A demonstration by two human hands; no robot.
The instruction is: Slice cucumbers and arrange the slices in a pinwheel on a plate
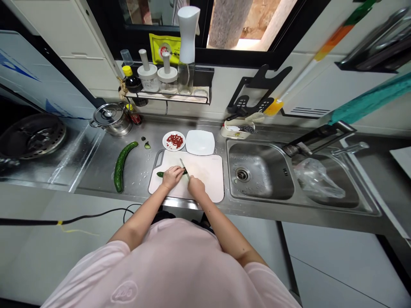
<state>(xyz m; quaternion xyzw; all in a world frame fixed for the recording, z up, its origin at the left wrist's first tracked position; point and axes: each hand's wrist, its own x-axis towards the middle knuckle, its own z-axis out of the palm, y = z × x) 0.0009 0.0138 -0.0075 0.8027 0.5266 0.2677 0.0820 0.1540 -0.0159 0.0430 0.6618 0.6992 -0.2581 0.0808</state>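
On the white cutting board (208, 179) lies a piece of green cucumber (159, 174), its left end showing past my left hand (173, 176). That hand is closed over the cucumber and pins it to the board. My right hand (196, 187) grips a knife (184, 165) by the handle, which the fingers hide. The blade points up and left and stands at the cucumber's right end, just beside my left fingers. A whole cucumber (120, 167) rests on the steel counter to the left. Small cucumber scraps (147, 145) lie near its upper end.
Behind the board stand a plate of chopped red pieces (175, 140) and a white square plate (200, 142). A sink (261, 171) is at the right, with a plastic bag (316, 177) in its second basin. A lidded pot (112, 119) stands back left, under a condiment shelf (180, 96).
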